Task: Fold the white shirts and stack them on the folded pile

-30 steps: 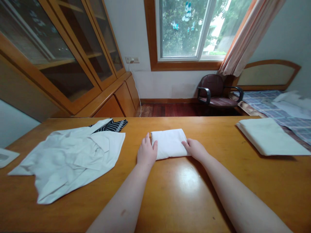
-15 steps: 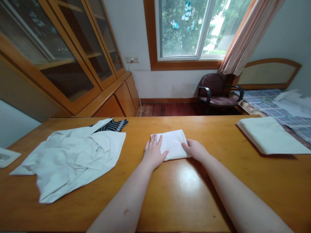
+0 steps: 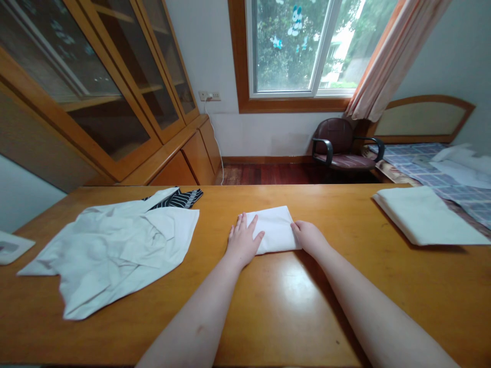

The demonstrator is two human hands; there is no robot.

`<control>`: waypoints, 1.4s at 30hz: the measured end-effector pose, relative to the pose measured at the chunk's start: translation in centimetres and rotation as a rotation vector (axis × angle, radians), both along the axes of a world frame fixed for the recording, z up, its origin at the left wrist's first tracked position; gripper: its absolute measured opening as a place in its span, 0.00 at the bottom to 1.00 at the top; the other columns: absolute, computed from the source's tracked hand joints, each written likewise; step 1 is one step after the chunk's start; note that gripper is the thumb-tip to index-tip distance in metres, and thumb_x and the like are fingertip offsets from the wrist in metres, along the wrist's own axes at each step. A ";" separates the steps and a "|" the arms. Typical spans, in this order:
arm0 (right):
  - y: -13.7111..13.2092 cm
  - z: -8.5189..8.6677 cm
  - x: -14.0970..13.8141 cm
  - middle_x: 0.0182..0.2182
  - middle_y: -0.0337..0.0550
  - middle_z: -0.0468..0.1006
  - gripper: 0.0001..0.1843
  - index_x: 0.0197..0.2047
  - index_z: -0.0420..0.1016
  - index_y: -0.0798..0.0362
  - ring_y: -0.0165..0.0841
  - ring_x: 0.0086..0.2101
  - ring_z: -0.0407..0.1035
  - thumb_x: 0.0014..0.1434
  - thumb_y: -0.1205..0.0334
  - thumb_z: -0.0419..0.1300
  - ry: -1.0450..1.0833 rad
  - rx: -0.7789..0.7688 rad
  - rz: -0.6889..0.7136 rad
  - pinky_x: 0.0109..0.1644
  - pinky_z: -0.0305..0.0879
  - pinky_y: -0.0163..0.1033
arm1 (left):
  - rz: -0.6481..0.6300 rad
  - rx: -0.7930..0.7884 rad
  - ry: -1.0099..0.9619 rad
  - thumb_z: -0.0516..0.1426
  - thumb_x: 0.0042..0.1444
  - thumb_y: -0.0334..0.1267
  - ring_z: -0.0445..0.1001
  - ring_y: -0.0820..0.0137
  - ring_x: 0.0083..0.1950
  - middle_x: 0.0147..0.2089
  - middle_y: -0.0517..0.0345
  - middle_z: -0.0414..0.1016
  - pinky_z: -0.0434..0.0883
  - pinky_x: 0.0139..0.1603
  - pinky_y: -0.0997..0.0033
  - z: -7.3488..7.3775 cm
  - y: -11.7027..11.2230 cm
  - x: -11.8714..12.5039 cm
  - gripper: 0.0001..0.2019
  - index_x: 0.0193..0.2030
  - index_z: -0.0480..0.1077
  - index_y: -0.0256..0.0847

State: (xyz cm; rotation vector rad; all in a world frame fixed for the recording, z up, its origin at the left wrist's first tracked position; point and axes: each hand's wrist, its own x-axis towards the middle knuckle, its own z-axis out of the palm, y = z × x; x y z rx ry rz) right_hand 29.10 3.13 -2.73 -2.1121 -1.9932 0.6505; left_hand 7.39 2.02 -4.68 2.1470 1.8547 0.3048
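Observation:
A folded white cloth [image 3: 274,230] lies in a small rectangle at the middle of the wooden table [image 3: 284,306]. My left hand [image 3: 243,240] rests flat on its left part, fingers spread. At the cloth's right edge, my right hand [image 3: 308,236] is closed, with thumb and fingers pinching the edge. To the left, a crumpled white garment [image 3: 123,245] is spread loosely, with a black-and-white striped cloth [image 3: 187,198] showing from under its far side. A larger folded white cloth [image 3: 433,217] lies at the table's right end.
Part of a white flat object [image 3: 15,248] shows at the table's left edge. Beyond the table stand a glass-door cabinet [image 3: 115,97], a dark office chair [image 3: 337,145] and a bed [image 3: 414,158]. A window [image 3: 291,56] with a pink curtain [image 3: 399,56] is behind.
My right thumb has slid outward from the cloth's top to its right edge. My left hand stays flat on the cloth. The view has shifted slightly.

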 end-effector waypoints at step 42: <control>0.6 -0.7 1.0 0.32 0.44 0.75 0.15 0.36 0.67 0.52 0.33 0.34 0.66 0.63 0.53 0.45 0.188 0.173 -0.171 0.34 0.53 0.34 | 0.113 0.041 -0.319 0.43 0.63 0.44 0.72 0.64 0.45 0.41 0.51 0.75 0.66 0.44 0.68 0.7 0.8 -1.3 0.15 0.42 0.68 0.42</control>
